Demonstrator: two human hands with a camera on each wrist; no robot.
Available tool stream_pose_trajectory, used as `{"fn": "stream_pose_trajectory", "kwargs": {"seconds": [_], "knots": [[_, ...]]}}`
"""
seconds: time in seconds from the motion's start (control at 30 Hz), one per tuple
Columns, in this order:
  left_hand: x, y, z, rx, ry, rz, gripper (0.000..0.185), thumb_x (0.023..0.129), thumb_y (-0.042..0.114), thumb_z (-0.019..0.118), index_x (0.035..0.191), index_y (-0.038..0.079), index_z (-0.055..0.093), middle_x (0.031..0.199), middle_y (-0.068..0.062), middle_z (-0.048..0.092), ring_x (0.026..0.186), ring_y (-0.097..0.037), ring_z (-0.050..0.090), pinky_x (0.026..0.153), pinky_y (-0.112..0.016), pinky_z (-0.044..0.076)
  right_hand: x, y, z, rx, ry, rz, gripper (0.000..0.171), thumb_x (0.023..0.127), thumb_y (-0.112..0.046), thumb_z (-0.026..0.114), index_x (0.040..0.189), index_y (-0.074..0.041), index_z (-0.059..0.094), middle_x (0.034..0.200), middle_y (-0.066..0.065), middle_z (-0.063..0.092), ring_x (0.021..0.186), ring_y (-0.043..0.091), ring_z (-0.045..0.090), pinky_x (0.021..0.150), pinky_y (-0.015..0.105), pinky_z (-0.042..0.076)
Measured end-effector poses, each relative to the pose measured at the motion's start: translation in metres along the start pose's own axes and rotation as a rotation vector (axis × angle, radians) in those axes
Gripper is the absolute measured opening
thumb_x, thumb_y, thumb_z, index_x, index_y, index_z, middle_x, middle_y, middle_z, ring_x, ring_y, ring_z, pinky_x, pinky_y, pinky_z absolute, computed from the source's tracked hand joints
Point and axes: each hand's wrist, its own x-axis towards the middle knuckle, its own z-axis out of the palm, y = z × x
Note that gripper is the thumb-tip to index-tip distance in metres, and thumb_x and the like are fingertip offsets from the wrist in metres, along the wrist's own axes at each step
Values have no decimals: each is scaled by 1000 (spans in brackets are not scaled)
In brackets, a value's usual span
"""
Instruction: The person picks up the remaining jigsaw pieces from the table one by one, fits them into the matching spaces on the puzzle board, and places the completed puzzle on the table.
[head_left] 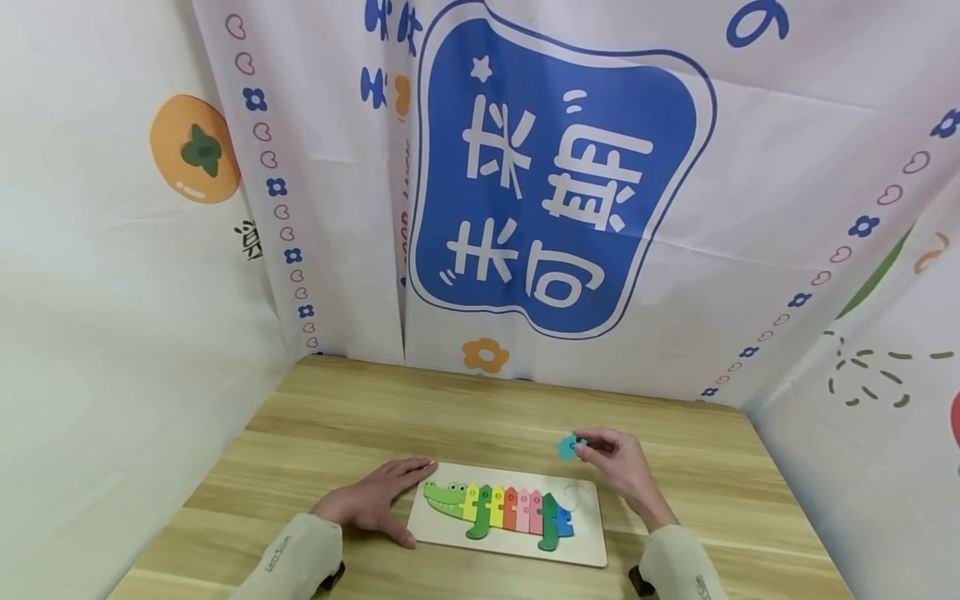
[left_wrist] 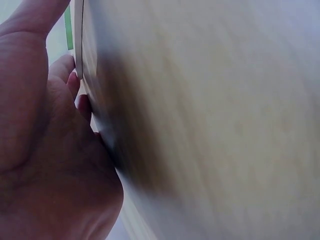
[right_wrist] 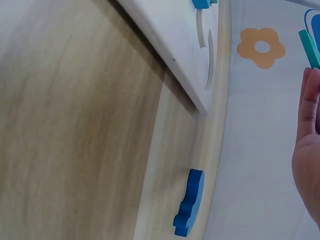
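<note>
A pale wooden puzzle board [head_left: 588,546] lies on the table, bearing a crocodile of coloured pieces: a green head [head_left: 442,496], several yellow, red, pink and green body pieces [head_left: 511,508], and a blue piece [head_left: 564,522] at the right end. Bare outlined space shows beside that blue piece. My left hand [head_left: 371,500] rests at the board's left edge, fingers spread, thumb by the near corner. Above the board's far right corner, my right hand [head_left: 628,473] pinches a teal puzzle piece [head_left: 567,447] between thumb and fingers, off the table.
In the right wrist view a loose blue puzzle piece [right_wrist: 189,202] lies on the wooden table [right_wrist: 100,130], right of the board; the head view does not show it. White printed cloth [head_left: 352,275] hangs behind the table and along both sides.
</note>
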Motion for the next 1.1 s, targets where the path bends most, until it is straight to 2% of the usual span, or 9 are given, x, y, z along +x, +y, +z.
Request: {"fn": "stream_pose_trajectory", "kwargs": {"seconds": [0.07, 0.27, 0.43, 0.63, 0.73, 0.83, 0.97, 1.1], "knots": [[0, 0, 0, -4, 0, -2, 116, 77, 54, 88, 167, 21, 23, 173, -5, 19, 157, -40, 18, 119, -70, 23, 0, 1, 0, 0, -2, -4, 24, 95, -13, 76, 119, -8, 77, 105, 10, 74, 86, 13, 70, 83, 38, 61], [0, -1, 1, -10, -2, -4, 116, 77, 53, 88, 167, 22, 22, 173, -5, 19, 157, -40, 18, 119, -70, 23, -1, 4, -2, 8, -5, -40, 24, 93, -13, 78, 116, -6, 78, 104, 9, 75, 87, 14, 70, 79, 29, 61], [0, 0, 0, -13, -2, -8, 116, 77, 53, 88, 167, 21, 23, 173, -6, 19, 157, -40, 17, 119, -70, 23, -2, 4, -3, 21, -23, -42, 24, 93, -13, 78, 116, -8, 78, 106, 11, 75, 89, 15, 70, 82, 34, 62], [-1, 2, 0, -23, -2, -10, 116, 77, 52, 89, 167, 20, 23, 173, -7, 19, 156, -42, 17, 118, -72, 23, -4, 6, -4, 16, -29, -47, 23, 93, -14, 78, 116, -8, 78, 106, 9, 75, 88, 13, 70, 79, 26, 60], [-2, 2, 0, -24, -4, -7, 116, 77, 52, 88, 167, 21, 22, 173, -8, 18, 156, -43, 17, 117, -73, 23, -5, 6, -4, 14, -36, -49, 24, 93, -14, 78, 116, -6, 78, 106, 9, 75, 88, 13, 71, 81, 31, 62], [-2, 0, 0, -22, -4, -8, 115, 78, 52, 88, 167, 21, 21, 173, -8, 17, 156, -43, 16, 117, -73, 22, -6, 7, -5, -4, -61, -46, 26, 94, -15, 77, 118, -5, 77, 106, 10, 75, 88, 12, 71, 82, 32, 62], [-1, 0, -1, -22, -7, -7, 115, 78, 52, 88, 167, 22, 21, 173, -9, 17, 157, -43, 16, 118, -73, 22, -11, 8, -9, -38, -106, -23, 24, 94, -16, 78, 116, -7, 78, 106, 10, 76, 87, 14, 71, 78, 26, 60], [1, -1, -1, -18, -12, -11, 116, 77, 54, 88, 167, 23, 22, 173, -9, 17, 157, -43, 16, 118, -73, 22, -17, 14, -16, -65, -185, 19, 24, 92, -17, 79, 114, -9, 78, 106, 9, 76, 88, 16, 70, 77, 25, 59]]}}
